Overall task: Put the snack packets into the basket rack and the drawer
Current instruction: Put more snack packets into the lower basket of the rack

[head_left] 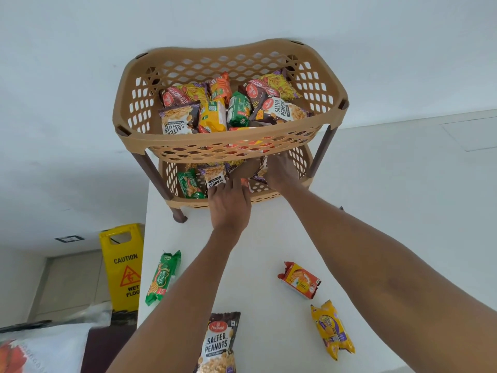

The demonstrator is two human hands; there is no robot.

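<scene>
Both arms outstretched, left hand [228, 203] and right hand [282, 170] among lower-basket [185, 203] packets, grips unclear.

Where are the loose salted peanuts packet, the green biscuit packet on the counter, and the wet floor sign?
salted peanuts packet [218, 343], head view, on its printed white front.
green biscuit packet [162, 277], head view, mid wrapper.
wet floor sign [124, 267], head view, yellow face below the word CAUTION.

- The basket rack [215, 146] is tan plastic with lattice walls and a smooth rim; its legs [154, 173] are darker brown plastic.
- The snack packets [217, 343] are glossy printed film, creased and crimped at the ends.
- The bench [269, 238] has a smooth, matt white top.
- The caution sign [121, 265] is smooth yellow plastic.
</scene>
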